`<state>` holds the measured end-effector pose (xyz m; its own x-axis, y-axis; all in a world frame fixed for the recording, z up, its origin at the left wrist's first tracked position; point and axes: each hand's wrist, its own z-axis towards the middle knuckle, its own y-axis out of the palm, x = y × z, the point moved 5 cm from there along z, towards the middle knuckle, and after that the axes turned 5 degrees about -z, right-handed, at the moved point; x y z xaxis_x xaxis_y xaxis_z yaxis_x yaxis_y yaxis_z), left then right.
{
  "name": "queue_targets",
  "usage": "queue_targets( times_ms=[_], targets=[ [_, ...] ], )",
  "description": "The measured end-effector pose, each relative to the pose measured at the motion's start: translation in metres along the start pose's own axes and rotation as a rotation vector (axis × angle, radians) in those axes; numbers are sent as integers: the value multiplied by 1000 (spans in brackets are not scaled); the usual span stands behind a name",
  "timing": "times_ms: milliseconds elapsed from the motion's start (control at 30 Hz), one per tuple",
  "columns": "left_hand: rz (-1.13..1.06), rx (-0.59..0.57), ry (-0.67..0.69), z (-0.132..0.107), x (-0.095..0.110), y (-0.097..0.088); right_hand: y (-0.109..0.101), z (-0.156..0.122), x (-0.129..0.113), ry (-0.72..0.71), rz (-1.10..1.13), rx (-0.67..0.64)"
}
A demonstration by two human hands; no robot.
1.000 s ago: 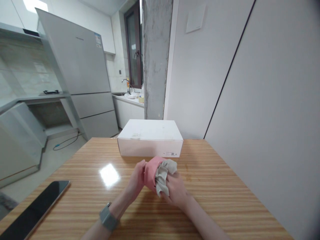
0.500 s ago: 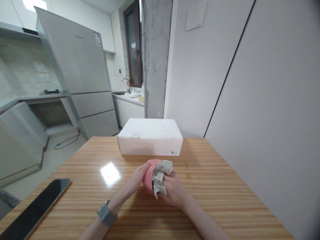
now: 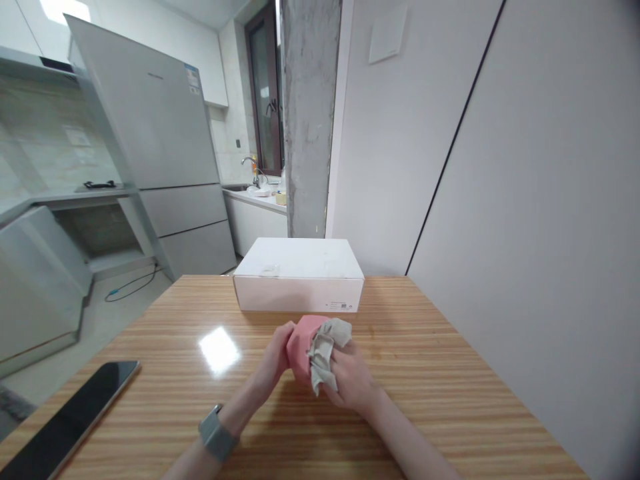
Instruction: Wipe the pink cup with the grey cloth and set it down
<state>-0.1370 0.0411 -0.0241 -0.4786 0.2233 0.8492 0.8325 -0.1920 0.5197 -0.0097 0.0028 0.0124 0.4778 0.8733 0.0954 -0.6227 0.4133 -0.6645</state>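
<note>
A pink bowl (image 3: 301,348) is tilted on its side above the table, its mouth toward the right. My left hand (image 3: 277,353) is closed on the bowl's outer left side, with a grey watch on that wrist. With bent fingers, my right hand (image 3: 353,377) presses a crumpled grey cloth (image 3: 323,352) into the bowl's mouth. Folds of the cloth spill over the rim, and the fingertips of my right hand are hidden in it. The bowl's inside is covered from view.
Just beyond the bowl stands a closed white box (image 3: 300,293) on the striped wooden table (image 3: 450,400). A black phone (image 3: 75,420) lies at the table's left edge. Behind are a grey fridge (image 3: 150,127), a bare concrete column (image 3: 311,120) and a white wall at right.
The bowl has turned slightly, showing more of its outer side. My left hand has shifted from its upper side to lower on its left. The cloth and my right hand moved slightly right.
</note>
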Motion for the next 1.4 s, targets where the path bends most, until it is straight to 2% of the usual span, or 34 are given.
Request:
queue_targets(
  times_ms=[100, 200, 300, 433, 500, 567, 667, 733, 800, 933, 1067, 1200, 1300, 1400],
  targets=[
    [83, -14, -98, -8, 9, -1, 6, -2, -13, -132, -28, -8],
    [183, -24, -163, -17, 17, -3, 13, -4, -20, -178, -14, -3],
    [266, -11, -111, -16, 18, -6, 16, -3, -18, -122, 27, -17],
    [313, 67, -2, -6, 10, -11, 11, -2, -7, 5, 52, -84],
    [277, 14, 35, -5, 7, -8, 7, -1, -2, 64, 66, -69],
    [221, -97, 46, -8, 5, 0, 1, 0, 3, 122, 97, -16],
    [146, -215, -10, -15, 3, 10, -4, -3, 12, 222, 156, 50],
    [99, -239, -30, -15, 2, 12, -4, -5, 15, 246, 154, 61],
    [75, -161, -37, -10, 1, 6, -4, -5, 13, 188, 108, 41],
    [138, 100, -87, -1, 0, -17, 3, 0, -3, -34, 4, -34],
    [312, 84, -29, -1, 8, -23, 8, 3, -18, -150, -16, -6],
    [328, 35, 73, -4, 16, -15, 8, 2, -14, -51, 23, -28],
    [284, 9, 91, -8, 15, -5, 5, 2, -5, 61, 52, -64],
    [235, -21, 84, -12, 10, 2, 0, 3, 3, 153, 79, -24]
  ],
)
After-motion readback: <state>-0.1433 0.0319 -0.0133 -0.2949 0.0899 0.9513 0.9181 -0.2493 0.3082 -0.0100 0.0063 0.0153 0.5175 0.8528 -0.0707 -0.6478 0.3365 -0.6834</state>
